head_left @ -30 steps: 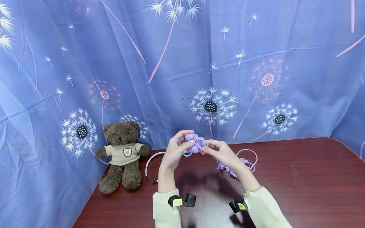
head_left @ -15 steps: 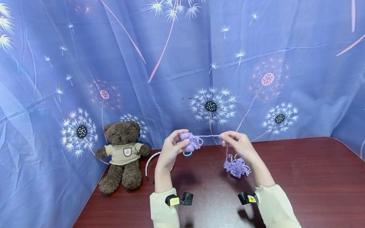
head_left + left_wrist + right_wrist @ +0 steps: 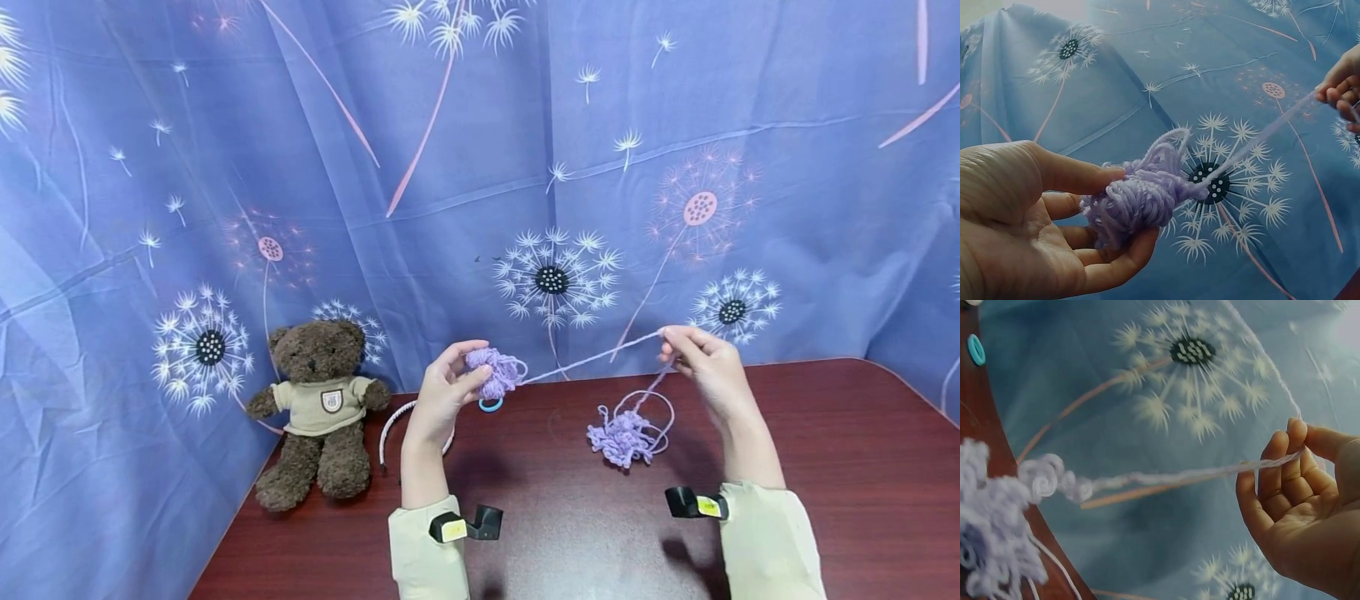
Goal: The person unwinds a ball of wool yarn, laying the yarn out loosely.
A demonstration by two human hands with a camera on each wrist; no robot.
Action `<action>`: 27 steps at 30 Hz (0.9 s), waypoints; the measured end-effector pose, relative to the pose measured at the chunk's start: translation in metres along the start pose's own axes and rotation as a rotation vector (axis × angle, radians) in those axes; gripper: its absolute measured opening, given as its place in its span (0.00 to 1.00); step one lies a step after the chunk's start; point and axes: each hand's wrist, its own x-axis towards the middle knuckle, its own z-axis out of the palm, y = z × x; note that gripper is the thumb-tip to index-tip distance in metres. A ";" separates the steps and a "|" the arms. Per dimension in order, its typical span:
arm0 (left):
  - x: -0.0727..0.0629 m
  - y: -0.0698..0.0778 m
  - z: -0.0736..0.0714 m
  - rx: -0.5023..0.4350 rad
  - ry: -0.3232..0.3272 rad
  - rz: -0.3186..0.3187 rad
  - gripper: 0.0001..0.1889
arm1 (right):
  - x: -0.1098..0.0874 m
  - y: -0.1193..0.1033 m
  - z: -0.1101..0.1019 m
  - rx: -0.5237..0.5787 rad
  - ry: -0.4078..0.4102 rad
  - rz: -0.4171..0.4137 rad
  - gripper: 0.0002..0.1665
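Head view: bundle of lilac yarn (image 3: pixel 495 372), held up in the air above the far edge of the table (image 3: pixel 840 467), pinched in the left hand (image 3: pixel 441 392) between thumb and curled fingers. In the left wrist view, thumb laid across the top of the wound coils, fingertips bent beneath, with small loose loops at the far end. From that same end, straight strand (image 3: pixel 592 358) stretched up to the right hand (image 3: pixel 705 367), gripped there between thumb and fingers, well apart from the left. From below the right hand, twisted length of yarn (image 3: pixel 652 385) running down to a tangled lilac clump (image 3: pixel 624 439), with a wide loop beside it; whether resting on the table or hanging just above, impossible to tell. Beneath the bundle, near the far edge, light blue ring (image 3: pixel 491 406). Partly hidden behind the left forearm, white curved band (image 3: pixel 389 429) with a dark tip. Farther left, brown teddy bear (image 3: pixel 315 417) in a beige sweater, upright on the table. Behind everything, blue cloth (image 3: pixel 450 275) with dandelion prints.
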 end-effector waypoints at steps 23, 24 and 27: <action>-0.002 0.001 -0.008 0.003 0.032 0.006 0.21 | -0.002 0.005 -0.035 0.152 0.153 -0.042 0.09; -0.002 0.001 -0.007 0.004 0.027 0.007 0.22 | -0.001 0.005 -0.032 0.106 0.142 -0.026 0.09; -0.001 0.001 -0.003 0.008 0.005 0.014 0.21 | 0.002 0.009 -0.019 -0.099 0.095 0.024 0.09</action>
